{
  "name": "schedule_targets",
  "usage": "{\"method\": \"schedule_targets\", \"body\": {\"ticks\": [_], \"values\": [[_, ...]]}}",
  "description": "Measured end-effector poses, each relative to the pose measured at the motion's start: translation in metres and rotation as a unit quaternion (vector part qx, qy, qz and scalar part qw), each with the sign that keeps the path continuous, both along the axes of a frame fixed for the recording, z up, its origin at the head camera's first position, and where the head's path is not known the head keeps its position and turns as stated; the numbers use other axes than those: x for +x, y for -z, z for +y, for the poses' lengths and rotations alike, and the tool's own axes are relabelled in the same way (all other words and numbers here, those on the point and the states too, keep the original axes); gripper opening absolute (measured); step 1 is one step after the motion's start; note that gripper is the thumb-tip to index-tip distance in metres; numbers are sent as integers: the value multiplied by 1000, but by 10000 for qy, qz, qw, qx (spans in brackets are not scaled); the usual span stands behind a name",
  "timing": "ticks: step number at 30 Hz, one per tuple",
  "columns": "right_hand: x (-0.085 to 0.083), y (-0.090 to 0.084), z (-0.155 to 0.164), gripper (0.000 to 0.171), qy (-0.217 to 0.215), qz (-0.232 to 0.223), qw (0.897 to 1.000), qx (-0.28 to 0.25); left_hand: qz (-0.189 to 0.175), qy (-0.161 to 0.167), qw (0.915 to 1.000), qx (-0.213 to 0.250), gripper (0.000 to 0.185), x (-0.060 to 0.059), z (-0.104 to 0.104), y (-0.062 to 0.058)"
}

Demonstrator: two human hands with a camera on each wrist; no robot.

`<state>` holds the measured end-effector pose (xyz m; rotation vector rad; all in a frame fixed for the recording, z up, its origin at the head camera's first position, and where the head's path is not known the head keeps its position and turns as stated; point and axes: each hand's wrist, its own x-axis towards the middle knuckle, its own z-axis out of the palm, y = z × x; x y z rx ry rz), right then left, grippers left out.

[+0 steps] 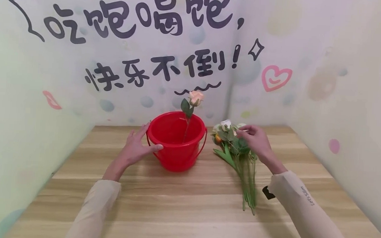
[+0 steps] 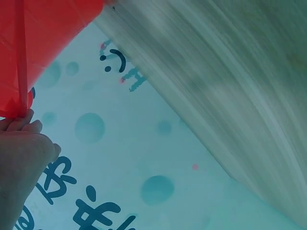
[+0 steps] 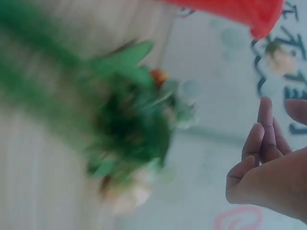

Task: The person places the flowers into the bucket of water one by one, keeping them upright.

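A red bucket (image 1: 178,158) stands on the table with one pale pink rose (image 1: 196,97) upright in it, its bloom above the rim. My left hand (image 1: 135,149) rests against the bucket's left side, fingers spread and thumb stretched along the front near the rim. In the left wrist view its fingertips (image 2: 29,125) meet the red plastic by the handle. Over the heads of a bunch of flowers (image 1: 232,141) hovers my right hand (image 1: 255,140), fingers loosely bent. The right wrist view shows a gap between thumb and fingers (image 3: 265,110), with nothing held there.
The bunch lies right of the bucket, green stems (image 1: 249,187) pointing towards me. The wooden table (image 1: 172,211) meets walls behind and at both sides. A small black item (image 1: 268,192) shows beside the right sleeve. The bucket's thin red handle (image 1: 203,148) hangs down.
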<state>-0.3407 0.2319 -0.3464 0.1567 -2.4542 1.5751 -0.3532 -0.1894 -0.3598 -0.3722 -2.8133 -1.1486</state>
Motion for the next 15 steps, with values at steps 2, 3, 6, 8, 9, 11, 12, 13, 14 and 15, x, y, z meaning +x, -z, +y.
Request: {"method": "schedule_targets", "body": {"ticks": [2, 3, 6, 8, 9, 11, 12, 13, 14, 15], "values": [[4, 8, 13, 35, 82, -78, 9999, 41, 34, 6, 10000, -49, 115, -1, -2, -2], [5, 12, 19, 36, 125, -136, 9998, 67, 39, 8, 10000, -67, 115, -1, -2, -2], [10, 24, 35, 36, 217, -306, 9991, 211, 0, -1, 9999, -108, 115, -1, -4, -4], [13, 30, 44, 36, 245, -477, 9981, 293, -16, 16, 9999, -109, 115, -2, -4, -4], [15, 34, 48, 35, 244, -566, 9975, 333, -21, 36, 9999, -92, 115, -2, -4, -3], [18, 41, 55, 35, 237, -729, 9963, 401, -8, 86, 9999, -65, 115, -3, -4, -3], [19, 44, 58, 35, 222, -806, 9955, 446, 18, 120, 9999, -55, 115, -4, -3, -2], [21, 48, 61, 34, 181, -868, 9949, 491, 42, 156, 9999, -47, 115, -4, -3, -2], [22, 51, 64, 34, 163, -926, 9942, 524, 61, 191, 9998, -40, 115, -5, -3, -1], [23, 55, 66, 33, 133, -971, 9937, 536, 67, 218, 9997, -29, 115, -5, -2, -1]]}}
